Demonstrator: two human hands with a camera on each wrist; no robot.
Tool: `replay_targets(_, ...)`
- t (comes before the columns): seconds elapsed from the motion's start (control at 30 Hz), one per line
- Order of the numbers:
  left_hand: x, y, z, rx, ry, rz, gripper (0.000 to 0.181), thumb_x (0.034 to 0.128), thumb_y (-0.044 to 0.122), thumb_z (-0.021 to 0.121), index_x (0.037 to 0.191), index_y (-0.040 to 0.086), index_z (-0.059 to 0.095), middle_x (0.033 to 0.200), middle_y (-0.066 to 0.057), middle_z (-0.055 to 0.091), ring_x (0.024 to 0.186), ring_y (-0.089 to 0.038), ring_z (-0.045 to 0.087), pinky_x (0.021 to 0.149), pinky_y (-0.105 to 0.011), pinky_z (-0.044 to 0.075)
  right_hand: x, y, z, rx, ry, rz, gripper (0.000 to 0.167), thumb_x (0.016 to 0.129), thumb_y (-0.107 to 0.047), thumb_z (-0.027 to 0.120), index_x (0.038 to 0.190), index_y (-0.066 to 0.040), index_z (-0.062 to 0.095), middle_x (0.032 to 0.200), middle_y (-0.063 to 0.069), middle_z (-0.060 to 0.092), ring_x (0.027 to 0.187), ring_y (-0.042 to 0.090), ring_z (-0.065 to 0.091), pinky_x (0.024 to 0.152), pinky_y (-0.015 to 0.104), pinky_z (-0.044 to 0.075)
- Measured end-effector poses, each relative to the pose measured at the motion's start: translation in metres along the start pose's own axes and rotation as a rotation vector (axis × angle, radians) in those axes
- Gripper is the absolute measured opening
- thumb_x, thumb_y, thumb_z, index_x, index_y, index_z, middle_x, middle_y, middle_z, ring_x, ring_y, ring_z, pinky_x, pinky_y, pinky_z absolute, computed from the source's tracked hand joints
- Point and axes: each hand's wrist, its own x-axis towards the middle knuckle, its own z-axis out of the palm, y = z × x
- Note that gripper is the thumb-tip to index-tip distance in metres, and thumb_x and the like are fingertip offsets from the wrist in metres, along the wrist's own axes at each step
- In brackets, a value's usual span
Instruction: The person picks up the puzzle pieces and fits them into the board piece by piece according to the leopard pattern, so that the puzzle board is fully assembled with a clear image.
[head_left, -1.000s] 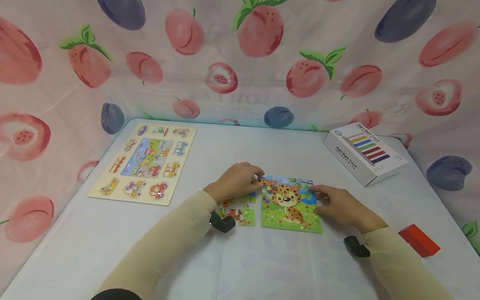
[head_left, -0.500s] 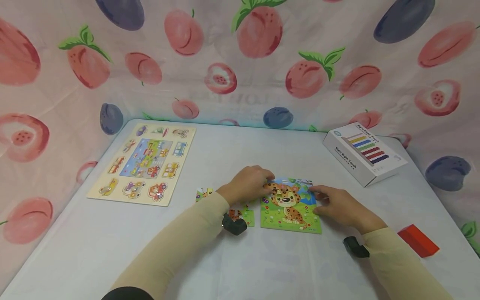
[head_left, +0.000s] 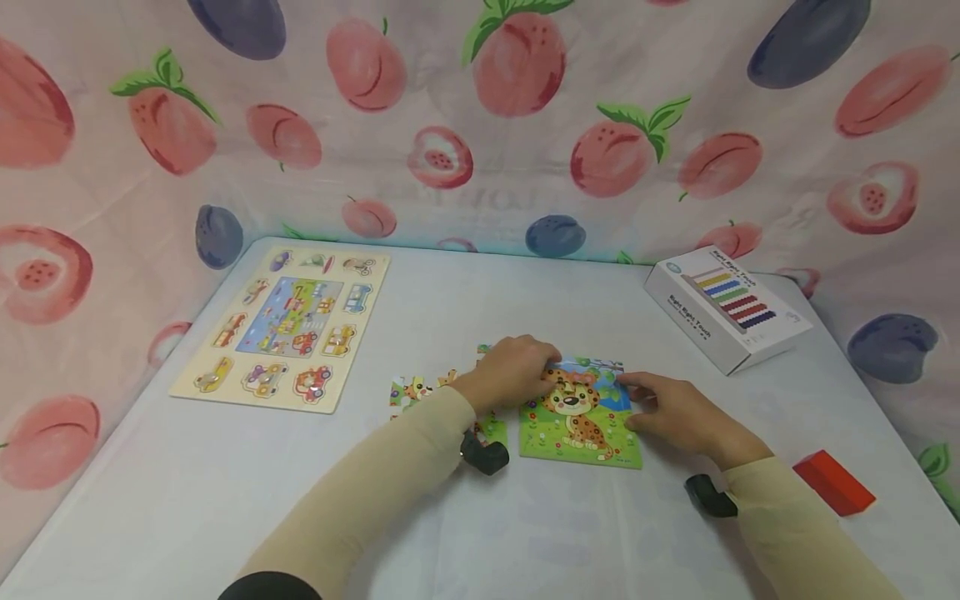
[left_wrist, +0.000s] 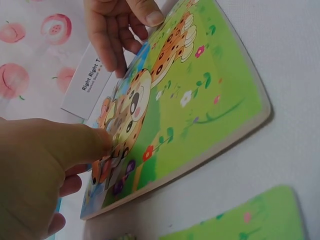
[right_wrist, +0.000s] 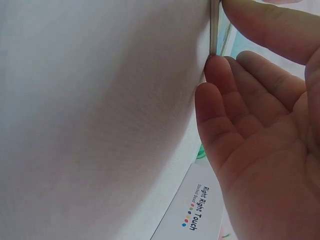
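A leopard jigsaw puzzle (head_left: 581, 421) lies flat near the middle of the table. My left hand (head_left: 513, 371) reaches over its upper left part, pinching a small leopard-print puzzle piece (left_wrist: 102, 170) above the leopard's head. In the left wrist view the thumb is in front and the other fingers bend behind; much of that piece is hidden. My right hand (head_left: 678, 412) rests its thumb and fingertips against the board's right edge. Loose puzzle pieces (head_left: 408, 389) lie left of the board, partly covered by the left hand and forearm.
At the back left lies a wooden vehicle peg puzzle (head_left: 281, 329). A white box (head_left: 727, 308) marked "Right Right Touch" stands at the back right. A red block (head_left: 835, 483) sits beside the right forearm. A fruit-print cloth (head_left: 450, 100) hangs behind the table.
My left hand has moved right with the puzzle piece, from the board's left edge to over the leopard's head, uncovering loose pieces behind it. The right hand stays at the edge.
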Motion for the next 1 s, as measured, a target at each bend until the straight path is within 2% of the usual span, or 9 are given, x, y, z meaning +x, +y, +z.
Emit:
replay_targets(0.47, 0.004, 0.005, 0.008, -0.021, 0.029, 0.008, 0.040, 0.0945, 0.026, 0.066, 0.131, 0.011, 0.065, 0.123, -0.001, 0.068, 0.114, -0.018, 0.059, 0.096, -0.035, 0.048, 0.000, 0.001, 0.000, -0.001, 0.000, -0.011, 0.066, 0.089, -0.017, 0.076, 0.147, -0.004, 0.047, 0.132, 0.022, 0.057, 0.120, 0.042, 0.053, 0.100, 0.058, 0.043)
replay_targets(1.0, 0.006, 0.011, 0.009, -0.053, 0.040, 0.001, 0.039, 0.0940, 0.023, 0.064, 0.131, 0.010, 0.066, 0.121, -0.002, 0.069, 0.111, -0.018, 0.061, 0.095, -0.033, 0.048, -0.001, 0.001, 0.000, -0.004, -0.002, -0.002, 0.065, 0.089, -0.018, 0.076, 0.146, -0.004, 0.048, 0.133, 0.022, 0.057, 0.122, 0.042, 0.053, 0.099, 0.058, 0.044)
